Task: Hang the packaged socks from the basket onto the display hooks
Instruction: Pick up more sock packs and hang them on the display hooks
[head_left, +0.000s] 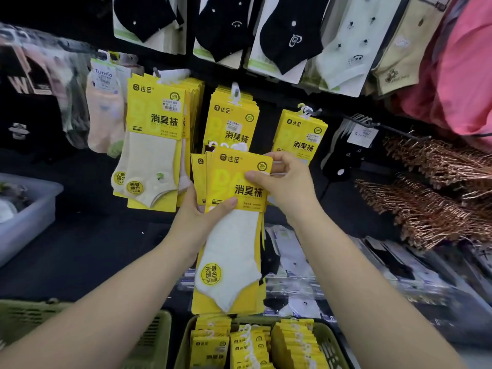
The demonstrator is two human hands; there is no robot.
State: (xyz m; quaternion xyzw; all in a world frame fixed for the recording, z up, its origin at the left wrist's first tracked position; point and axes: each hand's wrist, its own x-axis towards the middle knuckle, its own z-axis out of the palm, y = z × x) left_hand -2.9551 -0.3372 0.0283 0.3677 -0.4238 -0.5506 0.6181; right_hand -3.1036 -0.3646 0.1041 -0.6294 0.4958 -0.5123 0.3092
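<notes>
A shop: packaged socks hang on display hooks.

Both hands hold a fanned stack of yellow sock packs upright before the display: the left hand grips its left edge, thumb across the front, and the right hand pinches the front pack's top right corner. Behind, three bunches of hung packs of the same yellow kind dangle from hooks, with black socks above and copper hangers piled at the right. Below, a green basket holds more packs on edge, with a second basket to its left.
</notes>
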